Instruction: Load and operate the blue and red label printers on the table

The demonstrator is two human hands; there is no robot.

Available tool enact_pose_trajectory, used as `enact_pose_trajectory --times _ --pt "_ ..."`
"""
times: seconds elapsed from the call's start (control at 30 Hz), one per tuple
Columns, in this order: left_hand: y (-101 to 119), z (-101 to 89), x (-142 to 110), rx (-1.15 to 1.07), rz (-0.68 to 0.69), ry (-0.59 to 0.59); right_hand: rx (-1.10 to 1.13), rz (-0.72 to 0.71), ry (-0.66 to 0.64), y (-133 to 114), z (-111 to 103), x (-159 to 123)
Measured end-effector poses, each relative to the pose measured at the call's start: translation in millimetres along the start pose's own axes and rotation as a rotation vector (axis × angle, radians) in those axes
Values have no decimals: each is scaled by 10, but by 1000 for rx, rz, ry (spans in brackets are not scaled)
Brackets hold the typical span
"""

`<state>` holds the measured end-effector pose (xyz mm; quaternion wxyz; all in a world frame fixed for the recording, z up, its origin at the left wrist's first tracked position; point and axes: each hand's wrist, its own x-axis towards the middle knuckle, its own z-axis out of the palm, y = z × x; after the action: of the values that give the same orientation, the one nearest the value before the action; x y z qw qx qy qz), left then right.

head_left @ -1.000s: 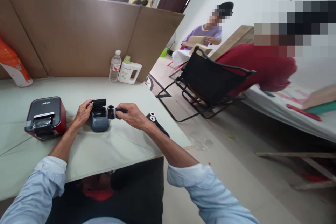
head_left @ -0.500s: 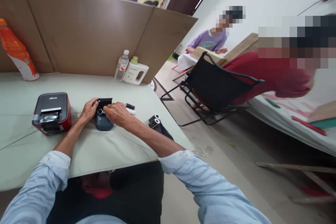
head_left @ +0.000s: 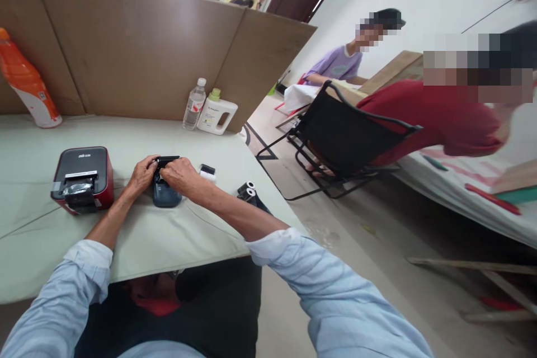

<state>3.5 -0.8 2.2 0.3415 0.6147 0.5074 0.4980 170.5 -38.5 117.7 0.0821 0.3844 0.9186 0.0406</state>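
A small dark blue portable printer (head_left: 166, 197) lies on the table with its black lid (head_left: 168, 158) raised at the back. My left hand (head_left: 145, 174) grips its upper left side, thumb and fingers closed at the lid's edge. Over the printer's open upper part lies my right hand (head_left: 180, 177), fingers curled in and pressed together. Whatever those fingers pinch is hidden beneath them. Just right of that hand sits a small white-and-black item (head_left: 208, 173). Farther right are black rolls with white ends (head_left: 247, 190), partly behind my right forearm.
A red-and-black box-shaped printer (head_left: 84, 179) stands left of my left hand. Along the cardboard screen (head_left: 146, 50) are an orange bottle (head_left: 29, 81), a clear bottle (head_left: 195, 105) and a white jug (head_left: 217, 114). A black folding chair (head_left: 352, 134) with a seated person is to the right.
My right hand has shifted slightly left and up over the small printer, covering the ring-shaped piece visible before. My left hand keeps its place. A person in purple has leaned to the right.
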Motion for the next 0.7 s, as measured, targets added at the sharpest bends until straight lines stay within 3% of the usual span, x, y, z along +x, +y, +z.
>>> enact_pose_trajectory --times 0.2,0.47,0.6,0.7 --pt "-9 -12 3 28 20 -18 -28 -53 0 -35 60 58" --pt "34 -4 -3 72 5 -11 63 31 -56 0 22 -52" --pt "77 -9 -27 91 -2 -19 146 57 42 -34 121 -246" --pt "105 -26 -59 82 -1 -41 180 45 183 -92 362 -377"
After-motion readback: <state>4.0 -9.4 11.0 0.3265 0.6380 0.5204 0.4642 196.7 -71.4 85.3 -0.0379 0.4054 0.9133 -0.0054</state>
